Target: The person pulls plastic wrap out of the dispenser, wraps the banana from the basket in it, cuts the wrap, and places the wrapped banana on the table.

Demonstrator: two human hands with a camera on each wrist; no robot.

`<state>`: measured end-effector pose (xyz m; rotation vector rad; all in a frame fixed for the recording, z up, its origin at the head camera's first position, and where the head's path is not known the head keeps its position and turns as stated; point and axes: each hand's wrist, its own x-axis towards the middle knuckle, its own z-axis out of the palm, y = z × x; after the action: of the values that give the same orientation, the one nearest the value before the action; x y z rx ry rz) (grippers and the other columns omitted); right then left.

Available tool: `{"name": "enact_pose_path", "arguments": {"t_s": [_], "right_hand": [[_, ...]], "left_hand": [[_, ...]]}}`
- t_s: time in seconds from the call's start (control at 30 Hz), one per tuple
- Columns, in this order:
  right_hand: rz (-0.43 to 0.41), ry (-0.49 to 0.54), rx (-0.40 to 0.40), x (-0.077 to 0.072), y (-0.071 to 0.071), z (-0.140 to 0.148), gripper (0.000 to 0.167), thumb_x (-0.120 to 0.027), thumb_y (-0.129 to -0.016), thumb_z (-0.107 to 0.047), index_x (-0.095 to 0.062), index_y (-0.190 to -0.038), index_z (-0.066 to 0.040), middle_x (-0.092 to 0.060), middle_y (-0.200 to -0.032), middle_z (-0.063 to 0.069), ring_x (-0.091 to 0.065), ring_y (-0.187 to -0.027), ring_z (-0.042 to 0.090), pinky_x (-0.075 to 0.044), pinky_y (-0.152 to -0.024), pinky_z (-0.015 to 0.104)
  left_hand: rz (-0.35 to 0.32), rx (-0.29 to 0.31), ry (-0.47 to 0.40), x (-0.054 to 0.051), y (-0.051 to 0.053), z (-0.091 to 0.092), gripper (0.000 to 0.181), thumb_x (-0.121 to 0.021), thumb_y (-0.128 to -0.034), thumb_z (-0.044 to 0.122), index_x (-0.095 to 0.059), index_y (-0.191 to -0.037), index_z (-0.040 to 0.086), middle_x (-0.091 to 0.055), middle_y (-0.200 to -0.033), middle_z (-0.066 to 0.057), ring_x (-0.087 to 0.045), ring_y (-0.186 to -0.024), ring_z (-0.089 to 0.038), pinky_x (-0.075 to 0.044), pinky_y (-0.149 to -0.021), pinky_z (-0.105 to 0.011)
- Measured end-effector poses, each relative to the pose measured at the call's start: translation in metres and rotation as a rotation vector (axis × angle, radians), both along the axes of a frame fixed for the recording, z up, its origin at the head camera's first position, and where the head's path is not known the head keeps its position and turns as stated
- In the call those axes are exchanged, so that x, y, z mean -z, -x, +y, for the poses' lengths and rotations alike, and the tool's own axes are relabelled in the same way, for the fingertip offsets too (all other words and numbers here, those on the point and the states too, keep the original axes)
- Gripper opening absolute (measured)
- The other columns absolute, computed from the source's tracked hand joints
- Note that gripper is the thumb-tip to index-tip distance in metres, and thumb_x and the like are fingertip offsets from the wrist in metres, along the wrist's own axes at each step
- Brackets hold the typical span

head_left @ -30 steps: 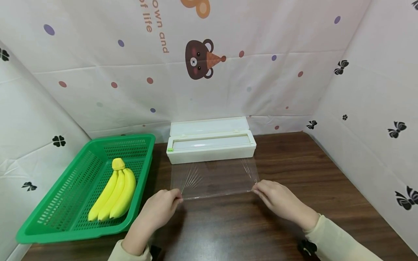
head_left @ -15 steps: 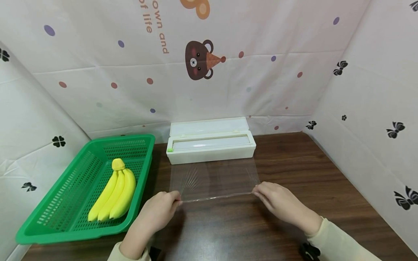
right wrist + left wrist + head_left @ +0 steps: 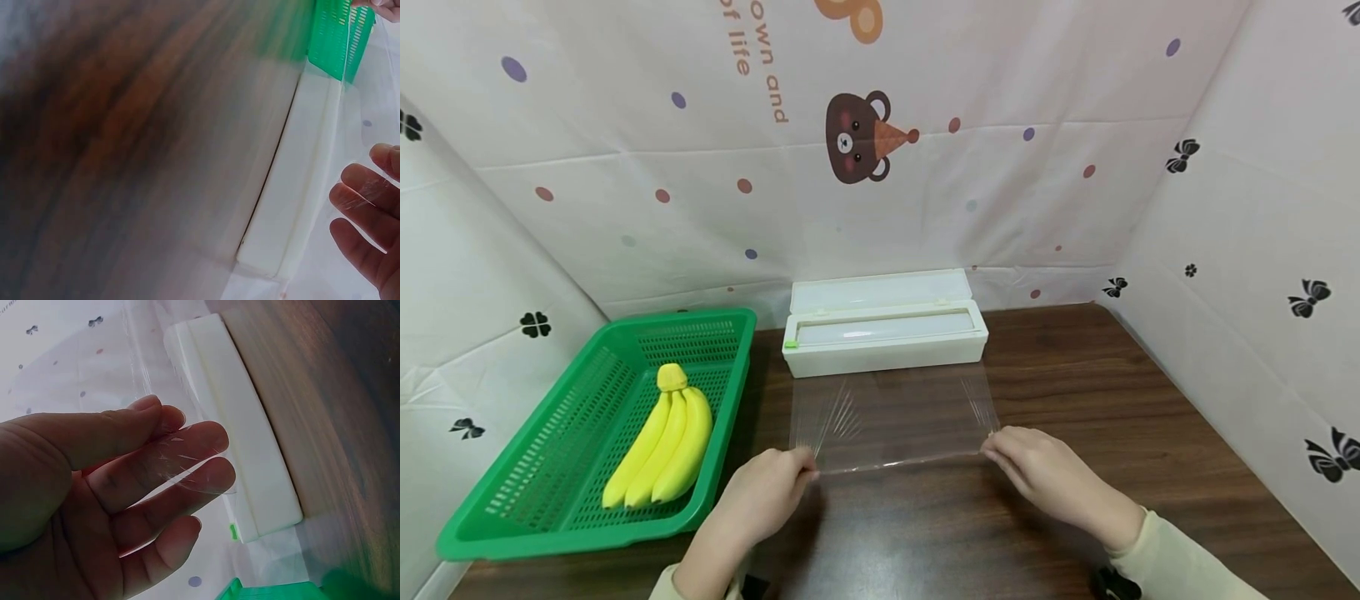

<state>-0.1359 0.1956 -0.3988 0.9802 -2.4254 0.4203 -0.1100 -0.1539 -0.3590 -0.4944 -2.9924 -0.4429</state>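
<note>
A clear sheet of plastic wrap [image 3: 902,425] stretches from the front of a white cling film dispenser [image 3: 887,354] toward the person. The left hand [image 3: 767,492] pinches its near left corner between thumb and index finger; in the left wrist view the other fingers of the left hand [image 3: 125,481] are spread, with film over them. At the near right corner the right hand [image 3: 1048,479] pinches the film. In the right wrist view only part of the right hand [image 3: 372,219] shows, with wrinkled film at its fingers. The dispenser's lid [image 3: 880,289] stands raised at the back.
To the left is a green plastic basket [image 3: 730,392] holding a bunch of yellow bananas [image 3: 658,450]. The dispenser stands on a dark wooden table [image 3: 925,533], near the patterned back wall covering [image 3: 895,217]. A small green piece [image 3: 791,343] sits at the dispenser's left end.
Both hands have moved slightly toward the person, drawing the film's near edge with them. More film shows in front of the dispenser. The dispenser and basket have stayed in place.
</note>
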Motion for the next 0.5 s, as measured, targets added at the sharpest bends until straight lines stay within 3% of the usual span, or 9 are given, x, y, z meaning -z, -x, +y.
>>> {"name": "enact_pose_path", "arguments": {"t_s": [0.5], "right_hand": [[0.009, 0.005, -0.029, 0.0057, -0.0078, -0.0004, 0.004, -0.068, -0.085, -0.015, -0.065, -0.086, -0.016, -0.061, -0.081, -0.015, -0.059, -0.075, 0.002, -0.05, -0.065, 0.023]], "left_hand": [[-0.001, 0.008, 0.013, 0.007, -0.0053, 0.0003, 0.012, -0.071, -0.081, 0.017, -0.062, -0.074, 0.019, -0.062, -0.065, 0.006, -0.056, -0.058, -0.01, -0.041, -0.05, -0.028]]}}
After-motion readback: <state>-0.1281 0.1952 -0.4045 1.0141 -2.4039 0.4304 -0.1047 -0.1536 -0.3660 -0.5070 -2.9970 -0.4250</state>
